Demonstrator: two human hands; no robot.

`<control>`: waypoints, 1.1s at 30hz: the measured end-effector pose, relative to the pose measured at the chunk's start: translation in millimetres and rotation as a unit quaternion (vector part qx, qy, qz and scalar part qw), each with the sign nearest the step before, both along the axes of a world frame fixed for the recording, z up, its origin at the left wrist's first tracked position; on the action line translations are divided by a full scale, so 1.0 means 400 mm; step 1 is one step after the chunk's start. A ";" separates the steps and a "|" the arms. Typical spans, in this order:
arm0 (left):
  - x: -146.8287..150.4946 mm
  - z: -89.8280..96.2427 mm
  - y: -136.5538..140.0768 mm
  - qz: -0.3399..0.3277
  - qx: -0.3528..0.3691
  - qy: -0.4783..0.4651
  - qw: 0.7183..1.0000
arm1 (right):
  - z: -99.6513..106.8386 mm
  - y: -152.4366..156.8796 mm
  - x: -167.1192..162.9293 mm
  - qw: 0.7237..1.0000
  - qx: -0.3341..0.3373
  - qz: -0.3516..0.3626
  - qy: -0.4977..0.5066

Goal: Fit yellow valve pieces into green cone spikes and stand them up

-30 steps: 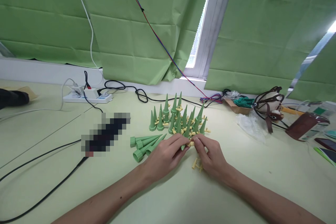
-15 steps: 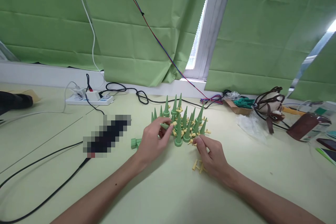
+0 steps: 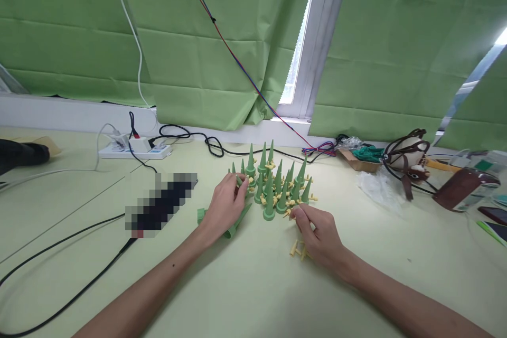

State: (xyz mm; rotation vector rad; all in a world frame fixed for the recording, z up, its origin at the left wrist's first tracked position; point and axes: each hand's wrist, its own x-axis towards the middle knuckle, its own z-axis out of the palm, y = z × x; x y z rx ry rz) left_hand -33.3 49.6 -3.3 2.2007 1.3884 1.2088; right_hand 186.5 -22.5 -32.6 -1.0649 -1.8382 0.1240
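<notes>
My left hand (image 3: 226,202) is closed around a green cone (image 3: 238,180) with a small yellow piece at its end, at the left side of a group of upright green cones (image 3: 269,202). Yellow pieces stick out from many of these. Beneath my left hand another green cone (image 3: 241,219) lies on its side, and a green part (image 3: 201,215) shows left of the wrist. My right hand (image 3: 321,235) is pinched at the group's front right, a small yellow piece (image 3: 287,213) at its fingertips. Loose yellow pieces (image 3: 295,248) lie below that hand.
A blurred-out dark object (image 3: 162,206) with a black cable lies to the left. Behind it stands a white power strip (image 3: 134,151). At the right are a clear plastic bag (image 3: 380,190), a cardboard box (image 3: 358,161) and a dark red object (image 3: 461,191).
My left hand has moved left and slightly back with the green cone, uncovering the cone lying beneath it. My right hand has stayed in nearly the same place.
</notes>
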 end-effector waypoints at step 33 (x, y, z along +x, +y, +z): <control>-0.006 -0.008 0.012 0.009 -0.042 0.085 0.995 | -0.004 -0.001 0.002 0.999 -0.032 0.014 0.001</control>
